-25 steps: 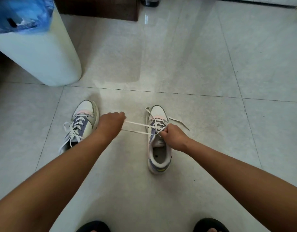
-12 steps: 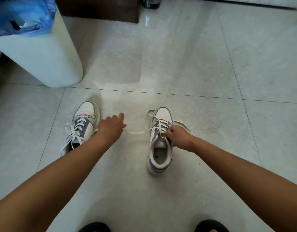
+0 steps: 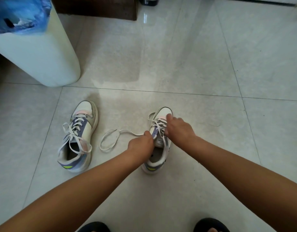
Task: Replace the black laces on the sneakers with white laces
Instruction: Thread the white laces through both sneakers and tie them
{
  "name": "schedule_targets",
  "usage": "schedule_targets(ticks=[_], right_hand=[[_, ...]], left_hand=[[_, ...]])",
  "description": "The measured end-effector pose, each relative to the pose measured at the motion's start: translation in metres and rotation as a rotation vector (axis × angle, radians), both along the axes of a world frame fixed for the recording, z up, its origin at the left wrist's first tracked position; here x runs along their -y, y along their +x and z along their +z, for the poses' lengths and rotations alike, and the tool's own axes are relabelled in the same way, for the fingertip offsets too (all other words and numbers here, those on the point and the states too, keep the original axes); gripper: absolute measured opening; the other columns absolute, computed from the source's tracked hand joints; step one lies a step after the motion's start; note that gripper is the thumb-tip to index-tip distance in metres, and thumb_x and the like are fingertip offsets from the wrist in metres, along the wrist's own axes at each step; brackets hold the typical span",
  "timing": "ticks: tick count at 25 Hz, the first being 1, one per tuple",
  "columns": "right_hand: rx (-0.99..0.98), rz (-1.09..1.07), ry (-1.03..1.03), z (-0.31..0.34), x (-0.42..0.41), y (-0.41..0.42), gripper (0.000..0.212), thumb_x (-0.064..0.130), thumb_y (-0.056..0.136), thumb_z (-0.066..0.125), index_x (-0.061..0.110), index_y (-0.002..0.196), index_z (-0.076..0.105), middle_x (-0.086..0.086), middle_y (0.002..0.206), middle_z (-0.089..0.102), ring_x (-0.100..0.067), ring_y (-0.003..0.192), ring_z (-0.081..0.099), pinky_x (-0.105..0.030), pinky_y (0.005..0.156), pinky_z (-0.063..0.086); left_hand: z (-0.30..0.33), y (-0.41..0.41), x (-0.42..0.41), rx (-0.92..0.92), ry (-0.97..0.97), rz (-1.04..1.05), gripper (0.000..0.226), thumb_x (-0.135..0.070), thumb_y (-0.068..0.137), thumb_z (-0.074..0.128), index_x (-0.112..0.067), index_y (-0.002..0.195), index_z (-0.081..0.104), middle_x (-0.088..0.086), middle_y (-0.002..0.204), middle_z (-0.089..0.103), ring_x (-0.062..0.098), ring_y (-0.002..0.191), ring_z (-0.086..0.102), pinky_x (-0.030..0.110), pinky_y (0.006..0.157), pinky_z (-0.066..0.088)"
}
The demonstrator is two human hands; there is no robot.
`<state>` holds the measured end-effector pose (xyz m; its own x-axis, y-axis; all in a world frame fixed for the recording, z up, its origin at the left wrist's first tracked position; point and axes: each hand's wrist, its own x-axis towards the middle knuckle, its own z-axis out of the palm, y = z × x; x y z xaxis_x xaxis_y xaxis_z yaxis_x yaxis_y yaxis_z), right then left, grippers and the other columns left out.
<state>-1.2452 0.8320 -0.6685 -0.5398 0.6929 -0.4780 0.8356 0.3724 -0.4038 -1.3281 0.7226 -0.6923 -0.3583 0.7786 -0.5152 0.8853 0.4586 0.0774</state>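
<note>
White laces already criss-cross both sneakers on the floor and no black lace shows: the left sneaker [image 3: 78,136] looks finished, while on the right sneaker [image 3: 158,139] the left hand [image 3: 141,144] pinches the trailing white lace [image 3: 110,139] and the right hand [image 3: 178,128] curls its fingers over the crossings, so snugging and tying seem left.

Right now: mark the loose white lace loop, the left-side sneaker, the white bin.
loose white lace loop [image 3: 105,142], head view, left curve.
left-side white-and-purple sneaker [image 3: 85,131], head view, side panel.
white plastic bin [image 3: 44,61], head view, wall.
</note>
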Motion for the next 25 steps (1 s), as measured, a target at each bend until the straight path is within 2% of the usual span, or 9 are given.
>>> schedule_targets(ticks=[3,6,12,14,17,19,20,23,25], right_hand=[[0.192,-0.108,-0.04,-0.008,-0.002,0.003,0.023,0.022,0.093,0.049,0.006,0.11,0.051,-0.014,0.112,0.062,-0.032,0.097,0.059,-0.031,0.068,0.043],[0.246,0.021,0.272,-0.003,-0.012,0.007,0.025,0.01,0.094,0.043,0.004,0.119,0.046,-0.013,0.116,0.06,-0.03,0.106,0.057,-0.034,0.075,0.046],[0.411,-0.075,0.156,0.004,-0.056,0.033,0.023,0.021,0.094,0.052,0.008,0.109,0.062,-0.012,0.11,0.064,-0.03,0.101,0.061,-0.03,0.075,0.044],[0.286,-0.275,0.05,0.01,-0.078,0.051,0.024,0.027,0.094,0.055,0.004,0.095,0.063,-0.013,0.088,0.064,-0.029,0.078,0.063,-0.03,0.063,0.049],[-0.355,-0.945,-0.571,0.011,-0.087,0.059,0.028,0.026,0.098,0.051,0.008,0.077,0.054,-0.01,0.068,0.055,-0.023,0.061,0.058,-0.036,0.059,0.057],[-0.636,-1.127,-0.803,0.008,-0.084,0.055,0.024,0.022,0.101,0.041,0.017,0.079,0.048,-0.004,0.058,0.046,-0.016,0.05,0.051,-0.033,0.057,0.057],[-0.619,-1.106,-0.75,0.007,-0.083,0.054,0.023,0.023,0.101,0.04,0.019,0.08,0.047,-0.003,0.055,0.041,-0.014,0.044,0.042,-0.026,0.049,0.052],[-0.107,-0.49,0.059,0.002,-0.092,0.073,0.026,0.035,0.097,0.048,0.011,0.088,0.051,-0.007,0.073,0.051,-0.022,0.061,0.046,-0.028,0.055,0.037],[-0.056,-0.229,0.1,0.006,-0.096,0.084,0.021,0.03,0.091,0.06,0.009,0.088,0.058,-0.005,0.076,0.055,-0.022,0.068,0.049,-0.028,0.054,0.036]], left_hand=[[-0.001,0.002,-0.001,-0.017,-0.021,0.017,0.025,-0.01,0.096,0.038,-0.001,0.119,0.038,0.012,0.105,0.066,0.03,0.094,0.066,0.03,0.062,0.037],[-0.001,-0.005,-0.002,-0.053,-0.045,-0.022,0.026,-0.007,0.094,0.04,-0.001,0.119,0.038,0.011,0.105,0.066,0.029,0.095,0.066,0.03,0.062,0.037],[0.0,-0.019,-0.001,-0.047,-0.05,-0.008,0.025,-0.007,0.094,0.039,-0.003,0.119,0.039,0.01,0.112,0.064,0.03,0.101,0.064,0.032,0.072,0.045],[-0.001,-0.031,0.003,-0.049,-0.04,0.02,0.027,-0.008,0.096,0.037,-0.003,0.122,0.039,0.01,0.114,0.063,0.03,0.103,0.063,0.034,0.077,0.047],[-0.003,-0.042,0.007,-0.109,-0.026,-0.028,0.022,-0.008,0.096,0.037,-0.005,0.117,0.041,0.009,0.111,0.065,0.029,0.1,0.065,0.033,0.075,0.047],[-0.003,-0.043,0.006,-0.107,-0.036,-0.033,0.021,-0.008,0.095,0.038,-0.005,0.116,0.041,0.01,0.109,0.066,0.03,0.099,0.065,0.033,0.073,0.047],[-0.004,-0.043,0.006,-0.105,-0.039,-0.037,0.021,-0.008,0.095,0.039,-0.005,0.116,0.041,0.009,0.109,0.066,0.03,0.099,0.065,0.032,0.072,0.045],[-0.003,-0.05,0.006,-0.102,-0.041,-0.013,0.02,-0.01,0.096,0.039,-0.005,0.115,0.041,0.009,0.11,0.065,0.03,0.1,0.064,0.03,0.068,0.038],[0.0,-0.054,0.007,-0.08,-0.022,0.008,0.021,-0.016,0.098,0.037,-0.006,0.115,0.041,0.011,0.111,0.065,0.031,0.101,0.063,0.03,0.068,0.036]])
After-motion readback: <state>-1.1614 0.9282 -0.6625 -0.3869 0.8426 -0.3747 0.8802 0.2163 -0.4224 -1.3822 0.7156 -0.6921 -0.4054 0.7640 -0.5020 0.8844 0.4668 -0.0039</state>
